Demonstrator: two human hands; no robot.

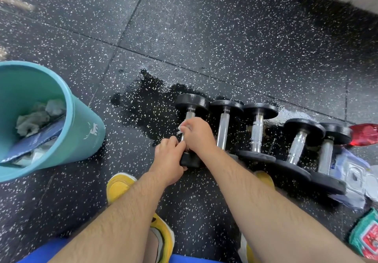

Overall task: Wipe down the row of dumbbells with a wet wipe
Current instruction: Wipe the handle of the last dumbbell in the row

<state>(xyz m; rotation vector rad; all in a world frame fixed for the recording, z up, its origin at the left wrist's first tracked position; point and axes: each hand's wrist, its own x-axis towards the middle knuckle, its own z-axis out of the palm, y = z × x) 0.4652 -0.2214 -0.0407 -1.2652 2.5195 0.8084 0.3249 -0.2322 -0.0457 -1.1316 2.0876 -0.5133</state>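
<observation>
Black speckled floor is darkened by a wet patch at the far left of a row of five dumbbells laid side by side. The leftmost dumbbell is gripped at its near weight by the left hand, fingers curled round it. A white wet wipe is pinched against that dumbbell's metal handle by the closed fingers of the right hand. A teal bin holding crumpled wipes is seen at the left. At the right end of the row, a red packet, a white pack and a green packet are gathered. A pair of yellow shoes is seen nearest.
</observation>
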